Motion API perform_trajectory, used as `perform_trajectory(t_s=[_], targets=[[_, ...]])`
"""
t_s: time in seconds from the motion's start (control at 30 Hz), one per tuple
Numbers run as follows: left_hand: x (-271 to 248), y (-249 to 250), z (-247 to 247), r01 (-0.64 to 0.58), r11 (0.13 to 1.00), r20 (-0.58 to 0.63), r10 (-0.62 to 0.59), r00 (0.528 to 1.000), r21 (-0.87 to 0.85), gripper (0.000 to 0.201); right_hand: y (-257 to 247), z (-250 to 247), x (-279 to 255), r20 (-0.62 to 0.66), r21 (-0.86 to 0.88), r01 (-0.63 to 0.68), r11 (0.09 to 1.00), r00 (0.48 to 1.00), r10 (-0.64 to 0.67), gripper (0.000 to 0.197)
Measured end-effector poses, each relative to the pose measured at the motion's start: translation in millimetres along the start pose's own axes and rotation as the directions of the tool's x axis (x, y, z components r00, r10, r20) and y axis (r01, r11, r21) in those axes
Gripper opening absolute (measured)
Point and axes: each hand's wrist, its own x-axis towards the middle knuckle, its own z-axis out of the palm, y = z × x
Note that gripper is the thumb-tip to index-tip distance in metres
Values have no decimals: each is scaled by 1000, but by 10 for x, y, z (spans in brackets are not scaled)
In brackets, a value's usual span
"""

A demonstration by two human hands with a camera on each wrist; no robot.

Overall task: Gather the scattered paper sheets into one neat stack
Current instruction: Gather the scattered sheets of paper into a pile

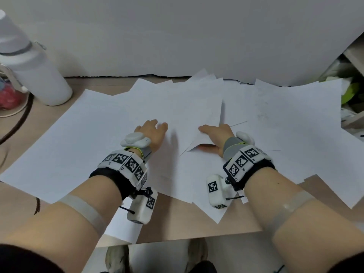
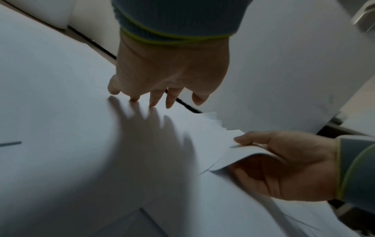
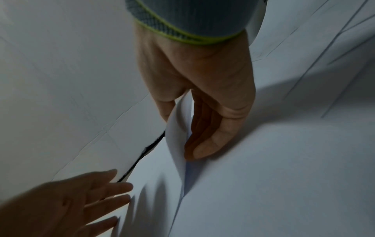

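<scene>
paper sheets [image 1: 118,123] lay scattered, overlapping across table [image 1: 197,229] | right hand [image 1: 215,134] pinched lifted sheet [image 1: 204,123], thumb above, fingers [image 3: 211,144] beneath | left hand [image 1: 152,131] flat, fingers spread, pressing | risk: pulling could crease it, drag neighbours over the table edge

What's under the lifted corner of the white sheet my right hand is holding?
Under the lifted white paper sheet, the right hand's fingers show, with more white sheets below them. Whatever lies deeper is covered.
</scene>
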Motion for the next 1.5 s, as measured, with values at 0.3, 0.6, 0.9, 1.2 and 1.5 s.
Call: perform_trajectory(t_s=[0.3, 0.6, 0.9, 1.2, 1.5], targets=[[-55, -31, 15, -131, 971, 82, 150, 985, -199, 31, 248, 141, 13, -58, -41, 148, 988, 987, -150, 50], [-531, -319, -21, -270, 946, -161, 243, 957, -177, 21, 593, -127, -474, -114, -113, 526, 843, 836, -537, 19], [-757, -429, -235, -214, 971, -342, 166, 925, -107, 80, 681, -668, -726, -149, 82, 630, 772, 774, -616, 24], [-441, -377, -207, -175, 786, -113, 134, 985, -592, 23, 448, -778, -334, -151, 199, 616, 762, 788, -597, 38], [-336, -242, -357, -150, 452, -106, 120, 987, -880, 26, 111, -634, -308, -215, 471, 503, 724, 862, -459, 12]])
